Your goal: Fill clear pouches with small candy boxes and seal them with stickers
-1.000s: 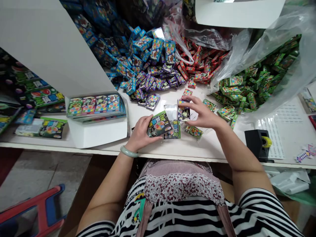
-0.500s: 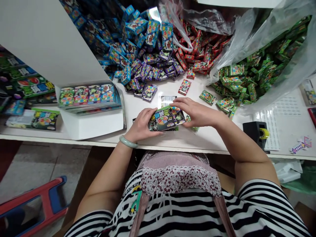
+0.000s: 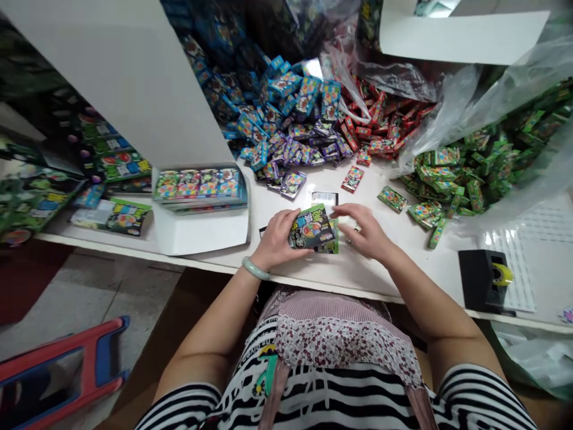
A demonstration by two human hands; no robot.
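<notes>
- While the head view is looking down on the table [image 3: 367, 272], the left hand [image 3: 278, 242] is grasping the packet [image 3: 311, 228] near the middle of the frame, its thumb running along the lower edge.
- To the right of that packet, the right hand [image 3: 364, 232] is hovering with thumb and fingers curved apart, grasping nothing that shows; whether a fingertip is touching the packet, I cannot tell.
- Beneath the held packet, a second packet [image 3: 332, 246] is showing its green edge.
- Around the left wrist, a pale green bangle [image 3: 255, 269] is sitting.
- At centre left, a white carton [image 3: 201, 233] is standing with its flap raised toward the upper left, and a row of packs [image 3: 199, 184] is filling its back part.
- Across the upper middle, blue boxes [image 3: 286, 86] are lying heaped, with purple boxes [image 3: 308, 149] spilling below them and red boxes [image 3: 380, 122] piling up to their right.
- Toward the upper right, green boxes [image 3: 487, 155] are spilling from a clear bag [image 3: 447, 107].
- Between the heaps and the right hand, one red box [image 3: 353, 178] and one green box [image 3: 392, 199] are lying apart.
- At lower right, a black tape dispenser [image 3: 477, 280] is resting near the table's edge.
</notes>
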